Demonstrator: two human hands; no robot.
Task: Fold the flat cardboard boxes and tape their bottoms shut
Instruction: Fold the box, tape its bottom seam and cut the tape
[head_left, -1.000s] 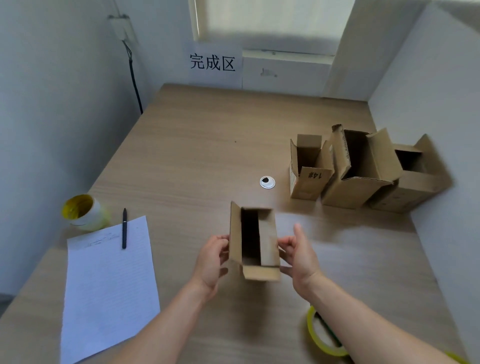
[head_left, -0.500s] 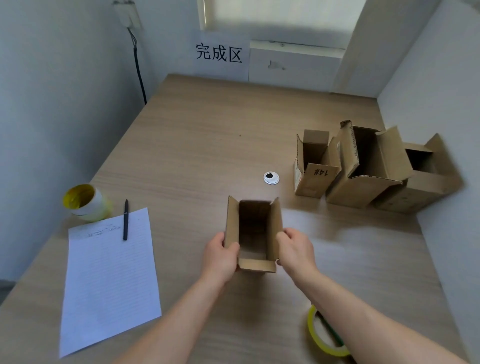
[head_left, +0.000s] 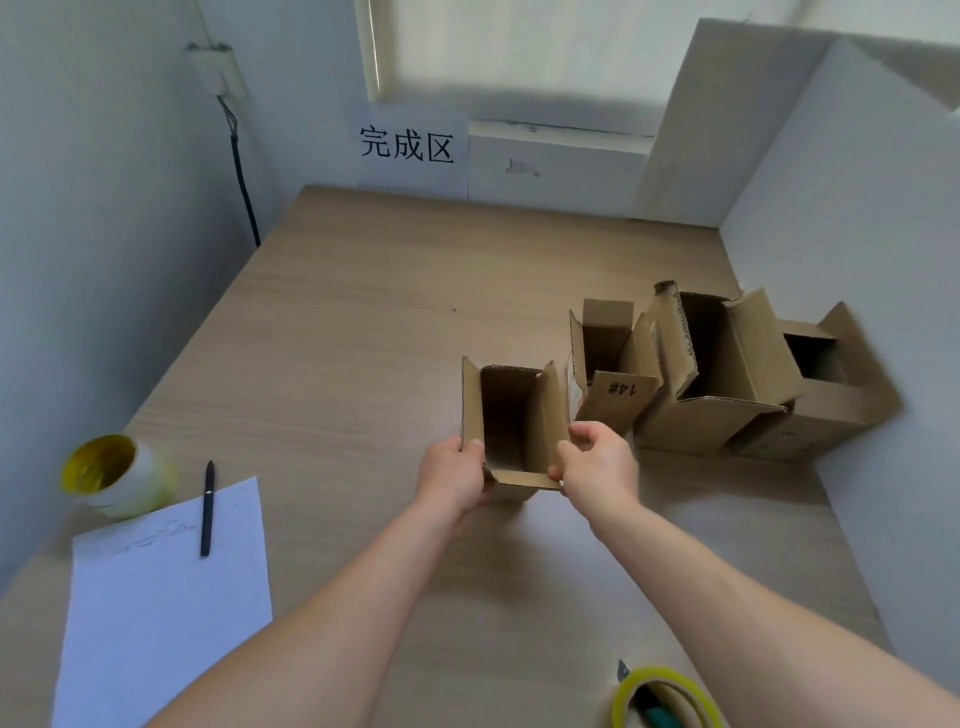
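Brown cardboard boxes (head_left: 711, 374), yellow tape roll (head_left: 667, 699) (another, white-sided (head_left: 111, 475)), black pen (head_left: 208, 508).

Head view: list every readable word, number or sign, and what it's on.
"完成区": white paper sign on the back wall.
"14#": near flap of the small open box, upside down from here.
Too blurred: the sticker on that box's side.
Too faint: writing on the lined sheet.
None visible on the held box.

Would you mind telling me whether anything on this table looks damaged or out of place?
The largest box, in the row by the right wall, has a ragged, crumpled top corner on its left flap. The small box gripped by the left hand and right hand looks sound.
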